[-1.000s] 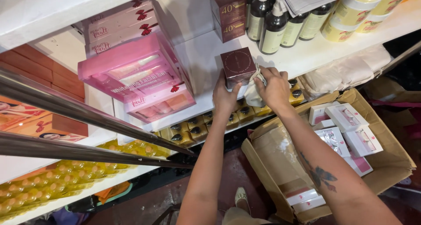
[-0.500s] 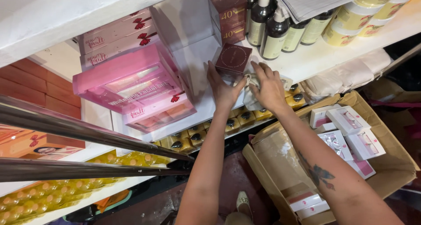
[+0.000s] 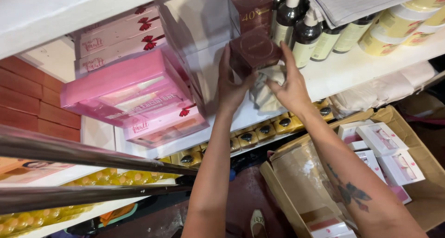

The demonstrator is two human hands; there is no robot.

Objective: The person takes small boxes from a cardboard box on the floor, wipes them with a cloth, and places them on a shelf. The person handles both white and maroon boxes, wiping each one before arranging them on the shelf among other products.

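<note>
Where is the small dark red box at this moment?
In the head view, top centre: the dark red box sits between both hands on the white shelf, before a taller matching box, left of dark bottles.

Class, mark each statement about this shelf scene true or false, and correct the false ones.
1. Both hands are on a dark maroon box. True: the left hand grips its left side and the right hand its right side.
2. The right hand also holds a pale cloth. True.
3. The pink gift sets stand to the right of the maroon box. False: they stand to its left.
4. The dark pump bottles lie in the cardboard carton on the floor. False: they stand upright on the white shelf; the carton holds white and pink boxes.
5. The right forearm bears a tattoo. True.
</note>
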